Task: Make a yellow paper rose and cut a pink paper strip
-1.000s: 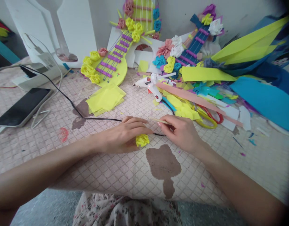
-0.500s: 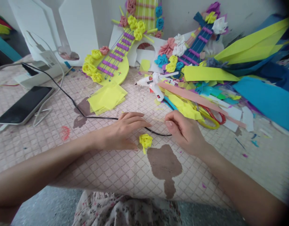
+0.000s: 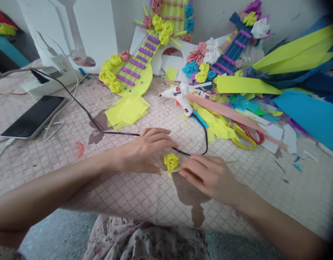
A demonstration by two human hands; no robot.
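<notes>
A small yellow paper flower (image 3: 171, 161) lies on the patterned tablecloth between my hands. My right hand (image 3: 207, 175) is closed around a thin wooden stick (image 3: 170, 170), whose left end crosses the lower part of the flower near my left thumb. The stick's other end shows beyond my right knuckles. My left hand (image 3: 145, 150) rests over the cloth and the black cable (image 3: 120, 133), its fingers apart and nothing gripped. Beyond the hands lie a stack of yellow paper squares (image 3: 127, 111) and a white glue gun (image 3: 180, 95).
A phone (image 3: 33, 117) and a white power strip (image 3: 47, 81) are at the left. Paper-decorated instruments (image 3: 139, 61) stand at the back. Yellow-handled scissors (image 3: 245, 139), paper scraps and a blue sheet (image 3: 310, 112) cover the right side.
My right hand has come down toward me, bringing the stick to the yellow flower. My left hand keeps nearly the same pose. The view has shifted slightly.
</notes>
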